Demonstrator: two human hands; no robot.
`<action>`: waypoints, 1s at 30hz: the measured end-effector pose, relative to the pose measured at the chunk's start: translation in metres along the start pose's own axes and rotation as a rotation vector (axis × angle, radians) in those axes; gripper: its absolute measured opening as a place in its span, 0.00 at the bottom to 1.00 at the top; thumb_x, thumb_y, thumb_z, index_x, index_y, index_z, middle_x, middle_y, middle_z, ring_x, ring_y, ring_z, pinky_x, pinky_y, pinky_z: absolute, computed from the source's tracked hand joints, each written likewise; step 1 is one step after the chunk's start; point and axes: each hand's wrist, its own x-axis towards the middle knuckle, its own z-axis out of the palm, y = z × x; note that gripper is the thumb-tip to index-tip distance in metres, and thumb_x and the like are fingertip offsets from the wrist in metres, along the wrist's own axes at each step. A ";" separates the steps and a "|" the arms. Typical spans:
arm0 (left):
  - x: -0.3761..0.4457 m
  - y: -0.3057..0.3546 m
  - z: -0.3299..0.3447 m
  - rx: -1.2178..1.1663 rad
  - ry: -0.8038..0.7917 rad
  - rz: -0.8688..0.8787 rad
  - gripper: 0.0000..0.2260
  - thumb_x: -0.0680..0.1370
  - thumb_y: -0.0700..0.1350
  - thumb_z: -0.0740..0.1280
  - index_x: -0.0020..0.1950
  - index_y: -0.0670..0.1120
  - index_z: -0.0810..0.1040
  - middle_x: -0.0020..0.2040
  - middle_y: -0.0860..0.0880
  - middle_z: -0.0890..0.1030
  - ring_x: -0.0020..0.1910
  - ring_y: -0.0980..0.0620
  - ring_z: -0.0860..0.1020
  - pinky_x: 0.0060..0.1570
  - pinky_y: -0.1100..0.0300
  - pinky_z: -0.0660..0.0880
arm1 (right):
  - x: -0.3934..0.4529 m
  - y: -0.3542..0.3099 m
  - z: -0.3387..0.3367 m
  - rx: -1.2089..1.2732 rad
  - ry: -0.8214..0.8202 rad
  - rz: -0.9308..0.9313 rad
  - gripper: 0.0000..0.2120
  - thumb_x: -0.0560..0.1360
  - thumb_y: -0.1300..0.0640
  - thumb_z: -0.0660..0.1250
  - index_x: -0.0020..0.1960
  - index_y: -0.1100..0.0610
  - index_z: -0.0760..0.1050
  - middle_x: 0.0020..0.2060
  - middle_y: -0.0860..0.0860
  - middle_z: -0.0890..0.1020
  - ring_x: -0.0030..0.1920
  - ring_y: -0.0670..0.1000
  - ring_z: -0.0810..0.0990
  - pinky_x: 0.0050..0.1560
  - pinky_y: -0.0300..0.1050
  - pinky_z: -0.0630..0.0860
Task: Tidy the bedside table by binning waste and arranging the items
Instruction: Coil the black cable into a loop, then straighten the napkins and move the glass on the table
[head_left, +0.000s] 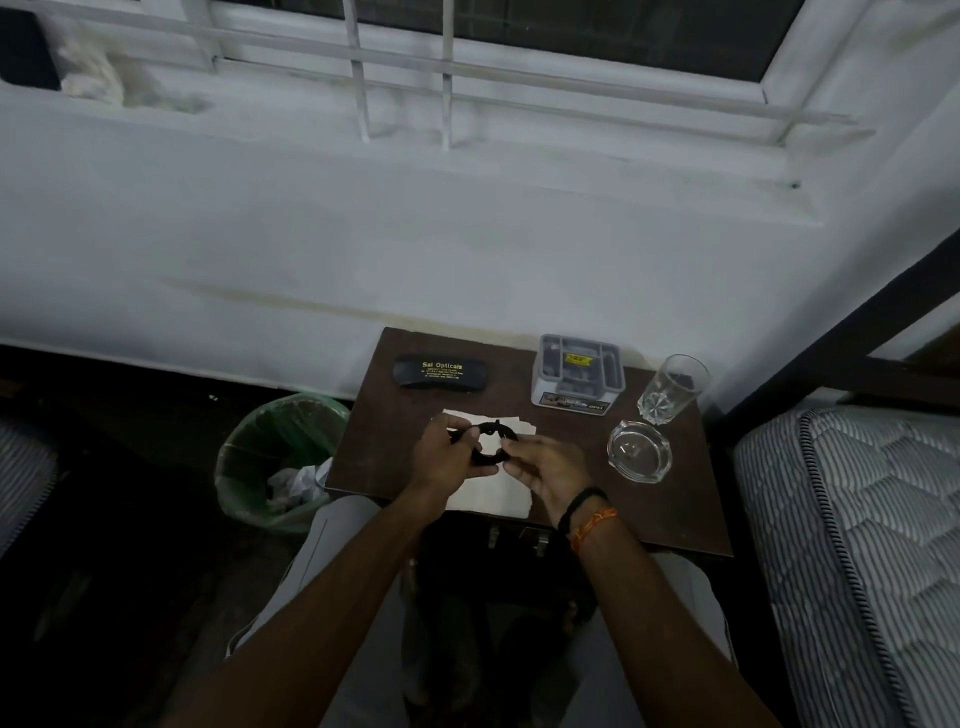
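Observation:
A pair of black glasses (488, 441) hangs just above the brown bedside table (675, 509), held between both hands. My left hand (447, 457) grips its left side and my right hand (550, 467) pinches its right side. Under them lies a white sheet of paper (488, 493). A black glasses case (440, 372) with gold lettering lies shut at the table's back left. A grey organiser box (577, 375) stands at the back, a tall drinking glass (672, 389) at the back right, and a glass ashtray (639, 451) in front of it.
A green-lined waste bin (280, 457) with crumpled paper inside stands on the floor left of the table. A striped mattress (857, 545) and a dark bed frame are at the right. A white wall and barred window lie behind.

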 end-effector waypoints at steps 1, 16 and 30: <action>0.009 0.000 0.000 0.033 0.016 -0.006 0.05 0.80 0.37 0.65 0.55 0.38 0.73 0.45 0.37 0.78 0.36 0.41 0.83 0.41 0.46 0.84 | 0.009 -0.001 0.003 -0.001 0.034 -0.004 0.04 0.72 0.67 0.73 0.47 0.65 0.80 0.43 0.58 0.83 0.40 0.51 0.82 0.40 0.39 0.83; 0.064 -0.021 -0.026 0.736 0.022 0.157 0.12 0.77 0.44 0.70 0.58 0.40 0.79 0.56 0.44 0.80 0.56 0.47 0.78 0.57 0.56 0.75 | 0.135 -0.018 0.030 0.239 0.309 0.076 0.30 0.76 0.62 0.70 0.73 0.67 0.61 0.71 0.61 0.70 0.67 0.63 0.74 0.37 0.41 0.82; 0.052 -0.038 -0.033 0.933 0.119 0.183 0.13 0.74 0.45 0.71 0.56 0.45 0.77 0.62 0.43 0.77 0.62 0.42 0.72 0.60 0.52 0.71 | 0.106 -0.009 -0.002 -0.575 0.495 -0.228 0.07 0.70 0.59 0.66 0.43 0.56 0.83 0.46 0.53 0.85 0.52 0.57 0.82 0.54 0.43 0.76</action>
